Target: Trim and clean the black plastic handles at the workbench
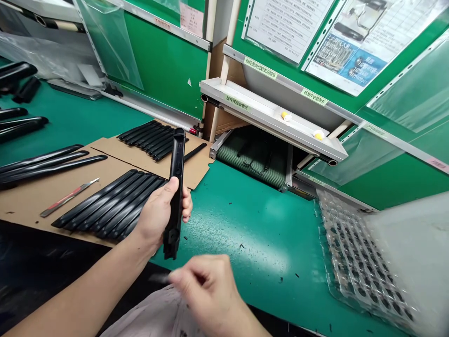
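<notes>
My left hand [159,213] is closed around a long black plastic strip [177,178], which it holds upright over the edge of a brown cardboard sheet [31,196]. My right hand [210,290] is low in the middle, blurred, with its fingers curled together; a thin blurred object seems to stick out to the left of its fingertips, too smeared to name. A row of similar black strips [108,206] lies flat on the cardboard just left of my left hand. A second row of black strips [150,138] lies farther back.
A thin metal blade tool [68,197] lies on the cardboard at the left. More black strips [45,164] rest at the far left. A clear blister tray [365,267] with small dark parts sits at the right. A conveyor belt [257,157] runs under a white shelf [270,119].
</notes>
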{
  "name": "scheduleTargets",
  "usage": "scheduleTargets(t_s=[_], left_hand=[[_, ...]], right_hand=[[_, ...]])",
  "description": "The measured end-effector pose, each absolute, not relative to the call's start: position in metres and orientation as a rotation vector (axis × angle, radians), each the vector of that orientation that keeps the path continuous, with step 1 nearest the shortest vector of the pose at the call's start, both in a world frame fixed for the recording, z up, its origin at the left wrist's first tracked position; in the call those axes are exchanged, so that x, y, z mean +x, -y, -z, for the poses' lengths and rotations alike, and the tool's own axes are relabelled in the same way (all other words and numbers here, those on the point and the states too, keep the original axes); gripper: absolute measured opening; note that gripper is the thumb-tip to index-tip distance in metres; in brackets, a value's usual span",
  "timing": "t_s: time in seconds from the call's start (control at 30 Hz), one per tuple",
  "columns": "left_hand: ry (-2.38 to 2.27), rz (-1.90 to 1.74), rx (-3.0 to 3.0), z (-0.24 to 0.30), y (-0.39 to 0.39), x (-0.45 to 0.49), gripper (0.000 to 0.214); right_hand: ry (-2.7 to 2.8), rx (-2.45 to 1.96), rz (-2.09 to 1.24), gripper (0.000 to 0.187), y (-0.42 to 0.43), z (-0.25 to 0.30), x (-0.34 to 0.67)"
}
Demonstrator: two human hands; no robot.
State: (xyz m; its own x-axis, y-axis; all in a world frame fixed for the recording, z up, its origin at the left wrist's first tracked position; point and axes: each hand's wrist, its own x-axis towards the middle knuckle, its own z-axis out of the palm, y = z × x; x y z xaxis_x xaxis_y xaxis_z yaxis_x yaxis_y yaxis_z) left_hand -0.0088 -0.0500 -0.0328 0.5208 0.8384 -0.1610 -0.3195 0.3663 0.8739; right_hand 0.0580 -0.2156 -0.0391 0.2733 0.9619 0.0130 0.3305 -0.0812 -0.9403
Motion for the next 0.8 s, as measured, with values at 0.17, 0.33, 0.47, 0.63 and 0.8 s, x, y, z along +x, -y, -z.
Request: scheduleTargets(t_s=[0.17, 0.33, 0.47, 0.63, 0.8], left_hand=[[-0.513, -0.728, 0.764, 0.022, 0.051, -0.010, 0.036], [-0.503, -0.607, 0.722, 0.016, 0.056, -0.009, 0.046], [-0.540, -0.568, 0.705, 0.012, 0.063, -0.008, 0.040], [-0.581, -0.501, 0.777, 0.015, 0.068, -0.007, 0.039], [-0.585, -0.444, 0.916, 0.015, 0.076, -0.007, 0.045]], right_hand=[[1.381, -1.727, -0.031, 0.039, 0.208, 0.055, 0.075], [1.543, -1.740, 0.291, 0.038, 0.206, 0.064, 0.078], [1.629, -1.714, 0.483, 0.035, 0.206, 0.065, 0.080], [1.808, -1.745, 0.561, 0.037, 0.211, 0.061, 0.085], [1.786, -1.788, 0.129, 0.047, 0.216, 0.048, 0.094]])
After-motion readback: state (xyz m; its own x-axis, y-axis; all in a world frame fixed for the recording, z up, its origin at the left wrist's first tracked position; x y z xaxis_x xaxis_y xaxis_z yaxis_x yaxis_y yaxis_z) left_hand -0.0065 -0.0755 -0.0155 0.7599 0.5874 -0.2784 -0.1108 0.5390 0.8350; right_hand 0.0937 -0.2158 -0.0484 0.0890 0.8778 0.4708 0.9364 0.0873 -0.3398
